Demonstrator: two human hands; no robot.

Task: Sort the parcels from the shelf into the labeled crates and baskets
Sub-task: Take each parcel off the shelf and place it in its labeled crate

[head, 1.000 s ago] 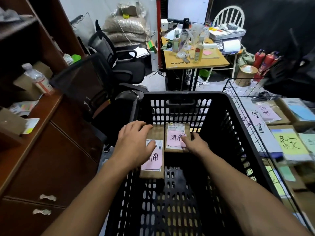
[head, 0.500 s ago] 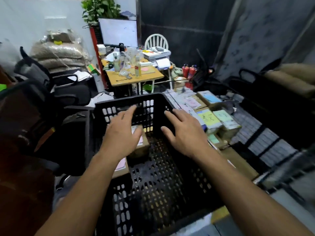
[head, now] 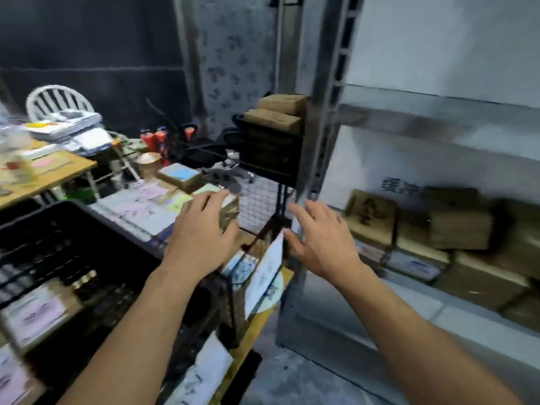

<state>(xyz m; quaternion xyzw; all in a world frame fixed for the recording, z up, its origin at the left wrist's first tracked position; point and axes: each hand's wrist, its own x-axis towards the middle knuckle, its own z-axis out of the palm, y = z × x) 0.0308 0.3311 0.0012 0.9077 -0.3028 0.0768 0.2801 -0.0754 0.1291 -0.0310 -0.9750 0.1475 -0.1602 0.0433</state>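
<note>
While stretched over the wire basket [head: 260, 206], the empty left hand [head: 201, 238] has fingers [head: 210, 198] apart. The empty right hand [head: 321, 244], fingers spread, is near parcels [head: 458, 229] on the shelf [head: 438, 118].

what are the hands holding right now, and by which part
Nothing. The right hand is spread open in the air near the shelf; the left hand lies with straight fingers over a brown parcel, curled round nothing, though blur hides any touch.

I see plain brown parcels [head: 461, 226] on the grey shelf [head: 438, 133] at right, a black crate [head: 43, 220] lower left holding a pink-labelled parcel [head: 38, 314], and a white chair [head: 55, 100] upper left.
</note>
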